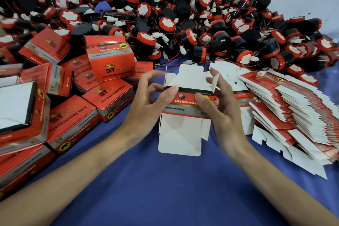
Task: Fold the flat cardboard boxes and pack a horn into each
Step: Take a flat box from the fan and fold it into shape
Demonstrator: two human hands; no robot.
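Note:
I hold one flat red and white cardboard box (185, 104) above the blue table cover, in the middle of the view. My left hand (148, 97) pinches its left edge, thumb on the red printed band. My right hand (218, 101) pinches its right edge, with a small white side flap sticking up between the fingers. White flaps hang from the box toward me and stand up on its far side. A big heap of red and black horns (183, 24) with wires and white plugs lies across the back.
Several folded red boxes (108, 55) are piled at the left, one with its white inside showing. A long stack of flat boxes (293, 108) lies at the right. The blue cloth (156, 189) covers the table in front of me. A pale wall stands behind the heap.

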